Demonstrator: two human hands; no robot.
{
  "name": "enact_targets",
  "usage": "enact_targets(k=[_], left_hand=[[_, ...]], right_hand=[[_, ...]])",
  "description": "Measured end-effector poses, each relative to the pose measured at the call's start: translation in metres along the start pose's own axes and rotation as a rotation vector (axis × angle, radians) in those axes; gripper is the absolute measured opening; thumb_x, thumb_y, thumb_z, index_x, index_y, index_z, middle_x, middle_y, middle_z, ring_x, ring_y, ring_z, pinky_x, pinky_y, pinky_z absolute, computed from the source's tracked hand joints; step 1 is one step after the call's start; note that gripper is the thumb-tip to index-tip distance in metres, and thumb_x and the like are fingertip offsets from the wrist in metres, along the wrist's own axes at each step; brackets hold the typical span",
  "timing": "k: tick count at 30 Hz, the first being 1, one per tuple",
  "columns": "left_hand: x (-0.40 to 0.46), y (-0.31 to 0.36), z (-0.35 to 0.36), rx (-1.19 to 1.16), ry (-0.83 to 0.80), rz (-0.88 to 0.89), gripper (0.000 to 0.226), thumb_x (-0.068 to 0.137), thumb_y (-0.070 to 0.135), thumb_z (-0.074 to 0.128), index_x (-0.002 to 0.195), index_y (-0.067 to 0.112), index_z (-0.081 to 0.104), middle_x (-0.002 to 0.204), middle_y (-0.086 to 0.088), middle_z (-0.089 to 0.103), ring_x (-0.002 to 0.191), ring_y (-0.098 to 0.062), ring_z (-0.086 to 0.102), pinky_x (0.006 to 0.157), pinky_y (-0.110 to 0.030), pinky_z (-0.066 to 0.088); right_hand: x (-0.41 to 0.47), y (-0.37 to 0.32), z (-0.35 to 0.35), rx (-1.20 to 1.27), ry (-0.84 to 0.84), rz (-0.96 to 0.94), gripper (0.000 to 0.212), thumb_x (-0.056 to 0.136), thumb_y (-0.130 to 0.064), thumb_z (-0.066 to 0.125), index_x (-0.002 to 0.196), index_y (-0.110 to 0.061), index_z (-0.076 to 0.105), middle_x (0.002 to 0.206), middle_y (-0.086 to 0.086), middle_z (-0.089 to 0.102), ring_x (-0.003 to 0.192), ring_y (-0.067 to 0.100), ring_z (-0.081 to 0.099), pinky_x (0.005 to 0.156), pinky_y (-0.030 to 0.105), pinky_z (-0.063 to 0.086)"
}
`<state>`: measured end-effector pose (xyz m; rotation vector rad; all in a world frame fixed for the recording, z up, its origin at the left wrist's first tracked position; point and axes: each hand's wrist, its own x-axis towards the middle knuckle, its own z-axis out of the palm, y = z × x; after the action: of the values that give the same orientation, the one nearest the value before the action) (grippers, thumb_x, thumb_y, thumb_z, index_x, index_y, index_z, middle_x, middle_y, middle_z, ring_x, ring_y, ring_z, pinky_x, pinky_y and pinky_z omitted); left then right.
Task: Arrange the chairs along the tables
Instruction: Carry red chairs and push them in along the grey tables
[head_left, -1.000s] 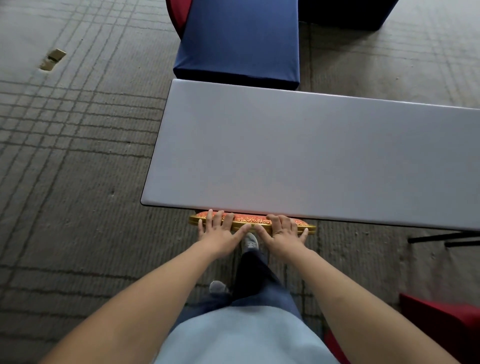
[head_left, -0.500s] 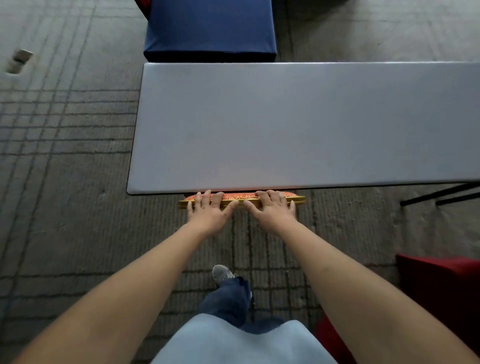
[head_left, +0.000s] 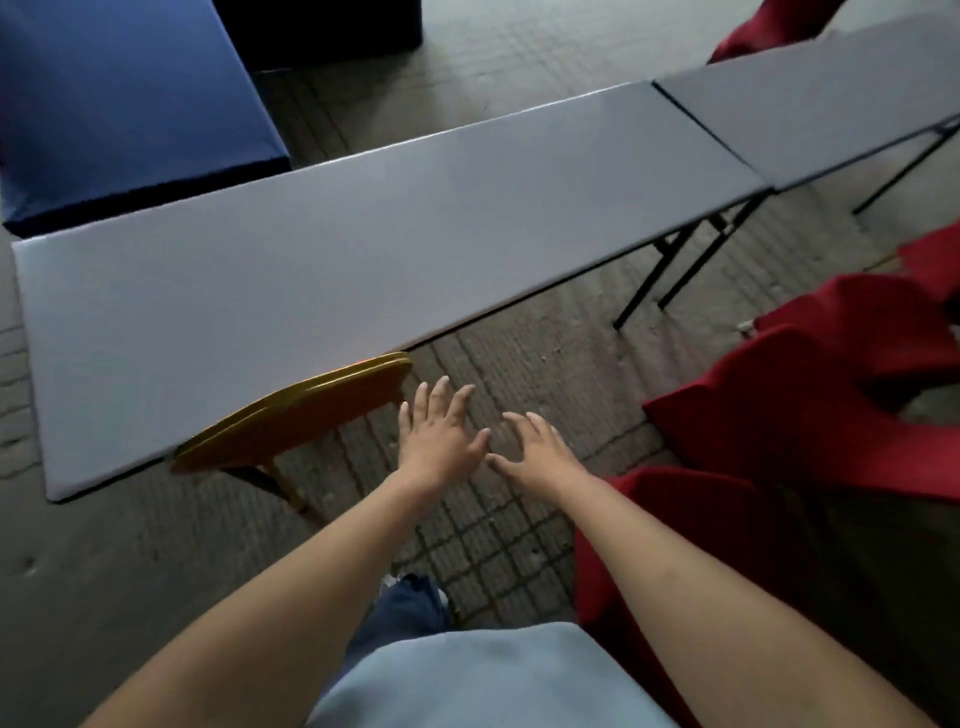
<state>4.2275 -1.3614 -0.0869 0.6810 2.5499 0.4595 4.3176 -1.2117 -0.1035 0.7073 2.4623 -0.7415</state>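
Nearest the camera, a pale blue shirt (head_left: 483, 680) fills the lower edge, with a trouser leg (head_left: 402, 610) and a shoe tip showing just beyond it. Both bare forearms reach forward over the carpet (head_left: 519, 540). Left hand (head_left: 441, 434): palm down, fingers straight and slightly spread, holding nothing, its little-finger side just beside the right end of the chair back. Right hand (head_left: 535, 452): palm down, fingers relaxed and spread, holding nothing, its thumb tip near the left thumb. At lower right, red-covered chairs (head_left: 810, 415) stand close together beside the right forearm, well apart from the table edge. Ahead of the left hand, the chair (head_left: 291, 421), with a gold frame and a reddish back panel, is tucked under the near edge of the table (head_left: 363, 249); only the curved top of its back and one gold leg show, and whether the back touches the table edge cannot be told. The grey table runs from lower left to upper right on black folding legs. At its far right end a second table (head_left: 810, 104) stands end to end with it, a narrow seam between them. Behind the first table's left end lies a blue-covered block (head_left: 130, 104), its corner just beside the table's far edge. A red shape (head_left: 763, 31) shows at the top right, behind the second table.
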Motion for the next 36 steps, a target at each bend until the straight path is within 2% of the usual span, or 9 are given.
enact_targets(k=[4, 10, 19, 28, 36], left_hand=[[-0.039, 0.071, 0.043, 0.038, -0.03, 0.092, 0.072, 0.093, 0.06, 0.046, 0.155, 0.038, 0.017, 0.167, 0.003, 0.003, 0.153, -0.023, -0.007, 0.123, -0.049, -0.003], [-0.115, 0.175, 0.11, 0.073, -0.053, 0.245, 0.074, 0.092, 0.062, 0.048, 0.155, 0.036, 0.018, 0.167, 0.001, 0.005, 0.153, -0.025, -0.004, 0.122, -0.05, 0.001], [-0.212, 0.304, 0.2, 0.158, -0.196, 0.515, 0.075, 0.091, 0.064, 0.047, 0.155, 0.039, 0.015, 0.166, 0.001, 0.006, 0.153, -0.026, -0.003, 0.122, -0.055, 0.004], [-0.252, 0.38, 0.279, 0.292, -0.416, 0.735, 0.072, 0.092, 0.06, 0.049, 0.152, 0.042, 0.015, 0.166, 0.003, 0.007, 0.153, -0.027, 0.001, 0.12, -0.058, 0.006], [-0.245, 0.429, 0.332, 0.357, -0.584, 0.846, 0.079, 0.091, 0.065, 0.047, 0.156, 0.033, 0.014, 0.165, 0.0, 0.007, 0.152, -0.026, 0.005, 0.121, -0.058, 0.005]], right_hand=[[-0.07, 0.085, -0.008, 0.062, 0.058, 0.106, 0.081, 0.091, -0.063, 0.057, 0.158, -0.033, 0.022, 0.166, 0.009, 0.014, 0.154, 0.027, 0.013, 0.124, 0.041, 0.015], [-0.19, 0.201, -0.013, 0.093, 0.158, 0.224, 0.08, 0.092, -0.06, 0.057, 0.158, -0.029, 0.023, 0.166, 0.011, 0.016, 0.153, 0.029, 0.016, 0.124, 0.042, 0.018], [-0.335, 0.33, 0.009, 0.278, 0.304, 0.414, 0.077, 0.09, -0.06, 0.059, 0.155, -0.034, 0.03, 0.165, 0.007, 0.017, 0.153, 0.027, 0.017, 0.123, 0.044, 0.021], [-0.407, 0.414, 0.052, 0.483, 0.302, 0.664, 0.075, 0.09, -0.057, 0.061, 0.155, -0.032, 0.031, 0.165, 0.007, 0.019, 0.151, 0.029, 0.021, 0.123, 0.042, 0.022], [-0.428, 0.455, 0.053, 0.503, 0.242, 0.822, 0.072, 0.092, -0.048, 0.061, 0.155, -0.027, 0.034, 0.164, 0.007, 0.022, 0.151, 0.029, 0.02, 0.124, 0.038, 0.019]])
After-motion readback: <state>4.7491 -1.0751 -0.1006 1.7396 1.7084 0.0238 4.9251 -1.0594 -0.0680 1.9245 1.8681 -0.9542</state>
